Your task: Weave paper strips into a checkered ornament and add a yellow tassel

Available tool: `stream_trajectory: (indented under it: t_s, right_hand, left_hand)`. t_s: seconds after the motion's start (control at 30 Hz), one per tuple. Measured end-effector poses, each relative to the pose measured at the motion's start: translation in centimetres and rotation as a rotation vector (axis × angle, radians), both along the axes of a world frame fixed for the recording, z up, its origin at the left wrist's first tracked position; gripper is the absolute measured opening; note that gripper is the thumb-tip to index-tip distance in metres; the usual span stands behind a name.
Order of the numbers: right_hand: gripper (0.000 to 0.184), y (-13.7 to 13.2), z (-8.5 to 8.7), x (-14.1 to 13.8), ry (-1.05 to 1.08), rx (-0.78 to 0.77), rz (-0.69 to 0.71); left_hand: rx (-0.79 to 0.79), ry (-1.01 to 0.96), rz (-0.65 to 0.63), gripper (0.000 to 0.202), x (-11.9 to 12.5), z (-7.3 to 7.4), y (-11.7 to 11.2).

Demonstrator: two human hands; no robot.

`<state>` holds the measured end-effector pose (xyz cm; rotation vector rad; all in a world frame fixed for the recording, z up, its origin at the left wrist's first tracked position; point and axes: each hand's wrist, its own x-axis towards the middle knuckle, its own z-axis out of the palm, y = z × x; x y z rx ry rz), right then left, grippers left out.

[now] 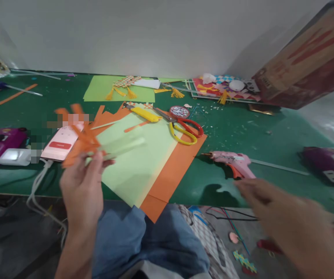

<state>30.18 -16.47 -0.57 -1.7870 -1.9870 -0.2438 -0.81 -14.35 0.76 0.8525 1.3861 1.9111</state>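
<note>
Paper strips, orange and pale green, blurred, pinched between thumb and fingertips of the left hand, as seen from the head camera. Orange ends fanned toward the back of the green table; pale green ends pointing right, over a pale green sheet. Beneath that sheet, orange paper, one corner jutting past the table's near edge, above jeans. On the papers' far side, a yellow cutter and scissors with red and yellow handles. Just left of the strips, a phone.

Right hand, also blurred, at the near edge, fingertips close together by the handle end of a pink glue gun; impossible to tell whether gripping it. Green surface showing between orange paper and gun, and beyond the gun toward the back. Farther right, a purple socket block. At the back right corner, a leaning box.
</note>
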Motion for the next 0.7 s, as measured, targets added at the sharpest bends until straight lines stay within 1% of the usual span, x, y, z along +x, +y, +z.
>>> stream_trajectory:
  t_s: [0.03,0.07,0.1,0.13,0.2,0.3,0.37,0.5,0.6,0.7]
  right_hand:
    - [0.036,-0.3,-0.1,-1.2,-0.037,-0.014,0.153]
    - [0.033,-0.4,-0.2,-2.4,-0.02,-0.027,0.277]
    - [0.032,-0.5,-0.2,-3.5,0.032,-0.012,0.356]
    - [0.03,-0.3,-0.2,-4.5,0.08,-0.007,0.386]
    - [0.023,0.3,0.2,-5.7,0.137,0.036,0.383]
    - [0.016,1.3,1.0,-6.6,0.184,0.15,0.332]
    - [0.016,1.8,1.7,-7.2,0.229,0.198,0.335]
    - [0.016,2.1,2.6,-9.5,0.33,0.195,0.411]
    - [0.023,2.3,2.7,-11.5,0.315,0.187,0.437]
    - [0.022,2.6,2.8,-12.5,0.283,0.207,0.425]
  left_hand:
    - [-0.029,0.052,-0.079,0.009,0.6,0.0,0.1]
    - [-0.06,0.098,-0.157,0.009,1.1,-0.1,0.1]
    - [-0.099,0.133,-0.227,0.01,1.6,-0.3,0.1]
    - [-0.145,0.159,-0.294,0.011,2.0,-0.4,0.1]
    - [-0.219,0.174,-0.377,0.011,2.8,-0.7,0.1]
    - [-0.245,0.194,-0.414,0.013,3.5,-0.7,0.0]
    - [-0.246,0.245,-0.429,0.017,3.7,-0.5,0.0]
    - [-0.253,0.371,-0.443,0.019,3.8,-0.1,0.0]
    - [-0.225,0.43,-0.452,0.016,3.9,-0.1,-0.1]
    - [-0.172,0.491,-0.446,0.015,3.9,-0.4,-0.1]
